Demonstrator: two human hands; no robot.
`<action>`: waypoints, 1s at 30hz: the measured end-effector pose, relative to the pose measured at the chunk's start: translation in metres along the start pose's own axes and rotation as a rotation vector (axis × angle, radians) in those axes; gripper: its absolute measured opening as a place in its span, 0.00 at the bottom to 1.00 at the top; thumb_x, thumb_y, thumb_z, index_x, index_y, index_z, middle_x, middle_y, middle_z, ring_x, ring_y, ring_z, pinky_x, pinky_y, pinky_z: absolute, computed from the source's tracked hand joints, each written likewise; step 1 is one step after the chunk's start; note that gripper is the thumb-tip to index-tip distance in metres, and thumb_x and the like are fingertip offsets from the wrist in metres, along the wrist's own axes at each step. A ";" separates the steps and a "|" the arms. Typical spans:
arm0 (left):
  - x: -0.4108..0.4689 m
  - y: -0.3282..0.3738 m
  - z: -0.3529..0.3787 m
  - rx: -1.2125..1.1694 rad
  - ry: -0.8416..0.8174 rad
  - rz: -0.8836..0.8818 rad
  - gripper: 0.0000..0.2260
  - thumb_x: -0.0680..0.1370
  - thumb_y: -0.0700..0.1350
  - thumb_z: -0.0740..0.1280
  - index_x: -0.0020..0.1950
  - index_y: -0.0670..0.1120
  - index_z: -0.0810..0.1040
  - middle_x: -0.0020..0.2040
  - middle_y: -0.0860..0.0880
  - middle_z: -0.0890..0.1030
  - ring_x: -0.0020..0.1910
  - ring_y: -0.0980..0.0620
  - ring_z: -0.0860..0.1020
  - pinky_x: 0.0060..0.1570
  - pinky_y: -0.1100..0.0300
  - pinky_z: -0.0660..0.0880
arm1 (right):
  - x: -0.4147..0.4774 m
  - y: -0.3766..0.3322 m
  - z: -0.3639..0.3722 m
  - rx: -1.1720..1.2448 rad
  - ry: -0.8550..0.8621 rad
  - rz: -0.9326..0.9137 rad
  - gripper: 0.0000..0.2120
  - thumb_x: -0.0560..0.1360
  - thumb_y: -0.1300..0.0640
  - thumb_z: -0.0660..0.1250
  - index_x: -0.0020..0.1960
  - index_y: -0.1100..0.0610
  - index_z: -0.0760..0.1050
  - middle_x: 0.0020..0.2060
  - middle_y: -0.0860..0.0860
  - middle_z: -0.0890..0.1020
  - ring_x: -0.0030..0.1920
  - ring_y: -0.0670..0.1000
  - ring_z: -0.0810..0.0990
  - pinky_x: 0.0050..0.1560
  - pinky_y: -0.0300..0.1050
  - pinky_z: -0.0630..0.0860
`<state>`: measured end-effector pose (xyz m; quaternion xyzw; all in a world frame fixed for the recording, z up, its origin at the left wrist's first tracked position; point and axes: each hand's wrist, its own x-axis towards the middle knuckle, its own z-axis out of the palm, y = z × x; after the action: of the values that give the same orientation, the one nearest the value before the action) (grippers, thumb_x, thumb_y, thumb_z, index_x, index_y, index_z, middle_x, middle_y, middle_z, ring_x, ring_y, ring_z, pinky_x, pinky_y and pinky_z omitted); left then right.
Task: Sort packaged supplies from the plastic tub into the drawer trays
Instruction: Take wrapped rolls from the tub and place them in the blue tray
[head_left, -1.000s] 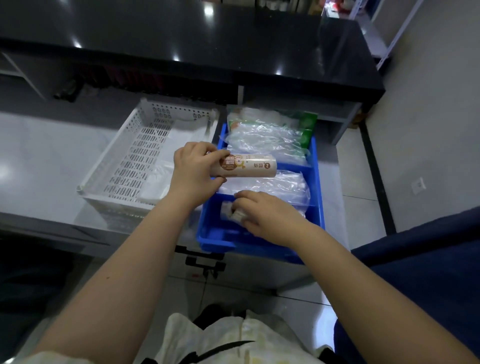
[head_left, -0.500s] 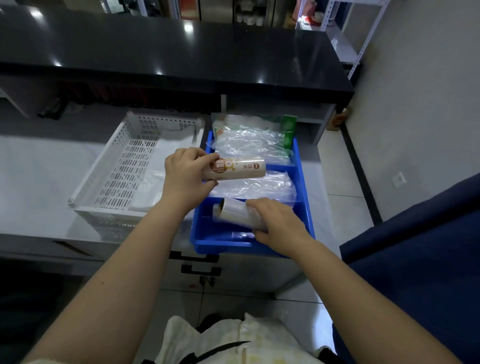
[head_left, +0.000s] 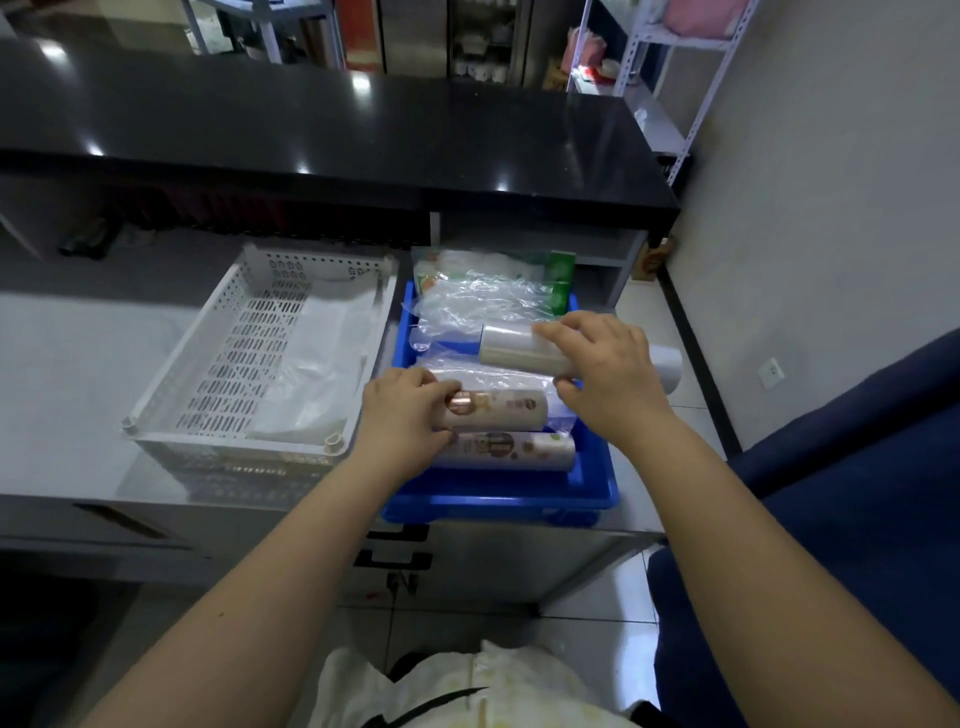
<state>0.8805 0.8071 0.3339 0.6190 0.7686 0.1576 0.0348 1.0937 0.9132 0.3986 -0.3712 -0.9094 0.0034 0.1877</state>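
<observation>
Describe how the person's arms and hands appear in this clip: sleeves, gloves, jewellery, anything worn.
Both forearms are bare up to the frame edge, with no sleeves showing. The left hand and right hand wear no gloves, and no rings, watch or bracelets are visible. At the bottom edge, a pale cream garment with a thin dark strap covers the torso.

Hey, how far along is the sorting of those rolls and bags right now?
Midway, at a guess. Done: one printed roll lies at the blue tray's near end, with clear bags piled at the far end. In hand: the left hand sets a second printed roll beside it, and the right hand holds a plain roll above the tray. Left: placing both; the white basket holds only thin plastic sheeting.
</observation>
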 end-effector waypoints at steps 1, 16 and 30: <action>-0.004 0.007 0.004 0.001 -0.029 0.023 0.26 0.67 0.53 0.73 0.64 0.57 0.75 0.58 0.51 0.76 0.58 0.46 0.70 0.57 0.51 0.65 | 0.001 0.002 0.001 0.004 -0.001 0.016 0.28 0.70 0.61 0.70 0.67 0.49 0.69 0.60 0.52 0.75 0.60 0.55 0.70 0.62 0.52 0.60; -0.027 0.014 0.025 -0.048 -0.156 0.077 0.26 0.71 0.64 0.66 0.68 0.59 0.70 0.61 0.55 0.74 0.62 0.51 0.68 0.63 0.52 0.63 | -0.010 0.000 0.060 0.071 -0.211 0.008 0.29 0.70 0.59 0.69 0.69 0.45 0.66 0.62 0.49 0.73 0.62 0.53 0.68 0.64 0.52 0.62; -0.018 -0.026 -0.013 -0.022 -0.003 -0.031 0.28 0.66 0.66 0.70 0.63 0.57 0.75 0.59 0.54 0.76 0.61 0.51 0.69 0.60 0.51 0.64 | -0.021 -0.051 0.086 0.113 -0.423 -0.198 0.29 0.73 0.57 0.66 0.72 0.46 0.62 0.63 0.50 0.71 0.62 0.55 0.67 0.63 0.53 0.62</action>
<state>0.8571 0.7824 0.3363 0.6069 0.7762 0.1648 0.0452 1.0441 0.8733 0.3191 -0.2601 -0.9588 0.1135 0.0129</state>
